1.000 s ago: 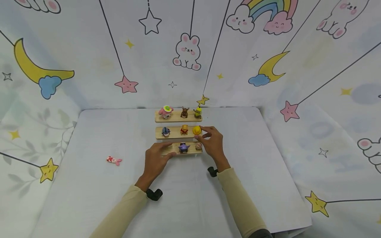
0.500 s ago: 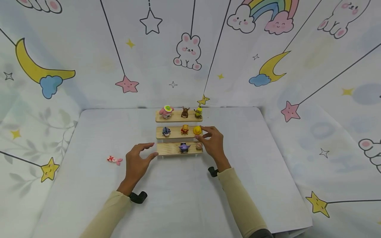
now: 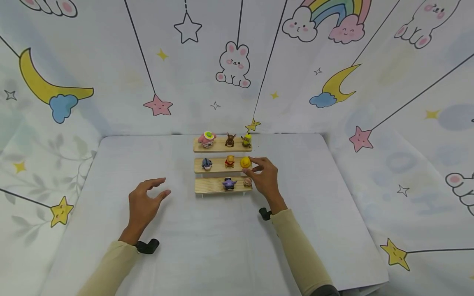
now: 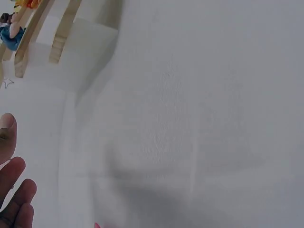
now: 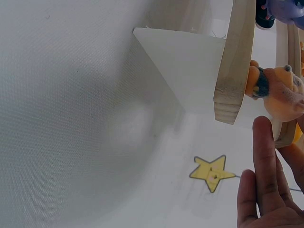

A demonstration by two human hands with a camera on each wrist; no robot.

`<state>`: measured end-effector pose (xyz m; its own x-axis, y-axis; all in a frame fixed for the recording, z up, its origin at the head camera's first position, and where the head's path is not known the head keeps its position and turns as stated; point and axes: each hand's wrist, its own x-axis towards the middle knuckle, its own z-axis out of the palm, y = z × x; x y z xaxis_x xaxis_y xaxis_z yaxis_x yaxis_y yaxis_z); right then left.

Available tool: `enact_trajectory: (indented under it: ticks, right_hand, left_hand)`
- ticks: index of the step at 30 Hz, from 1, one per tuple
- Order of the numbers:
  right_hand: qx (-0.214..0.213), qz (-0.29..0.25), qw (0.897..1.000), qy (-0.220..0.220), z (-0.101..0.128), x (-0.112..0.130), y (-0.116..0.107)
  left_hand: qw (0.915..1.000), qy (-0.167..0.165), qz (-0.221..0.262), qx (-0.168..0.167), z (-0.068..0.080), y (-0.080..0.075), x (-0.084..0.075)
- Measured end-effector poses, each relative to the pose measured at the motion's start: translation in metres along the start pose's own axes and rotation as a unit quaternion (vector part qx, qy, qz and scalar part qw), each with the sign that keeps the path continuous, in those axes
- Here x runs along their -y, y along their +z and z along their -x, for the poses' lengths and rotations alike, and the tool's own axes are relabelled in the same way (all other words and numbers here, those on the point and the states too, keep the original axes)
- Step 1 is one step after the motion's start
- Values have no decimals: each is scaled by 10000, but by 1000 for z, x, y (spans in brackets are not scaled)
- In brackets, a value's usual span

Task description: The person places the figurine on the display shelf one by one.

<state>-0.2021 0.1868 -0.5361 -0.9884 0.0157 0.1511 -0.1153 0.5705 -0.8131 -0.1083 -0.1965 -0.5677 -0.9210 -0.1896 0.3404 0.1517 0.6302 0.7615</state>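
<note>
Three wooden steps make up the small display stand near the middle of the white table — pale plank tiers on white supports, each carrying tiny figurines. On the top tier stand a pink figure with a green-and-yellow hat, a brown one and a yellow one. The middle tier holds a blue figure, an orange bear and a round yellow figure; the lowest has a purple one and a small tan one, with its left part bare.

The right hand sits at the stand's right end, fingers loosely bent, fingertips at the round yellow figure — whether they pinch it I cannot tell. The left hand hovers over the table well left of the stand, fingers relaxed and spread, holding nothing. Both arms wear beige sleeves.
</note>
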Motion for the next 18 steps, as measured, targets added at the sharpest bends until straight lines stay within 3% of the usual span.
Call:
enact_trajectory:
  ticks: [5,18]
  right_hand:
    - [-16,23,10000,-10,0,0,0]
    - [-19,-66,9999,-123,1,1,-1]
  left_hand:
    - [9995,-274,-163,11,0,-16,10]
    - [9958,-419,-590,554,-3,-47,44]
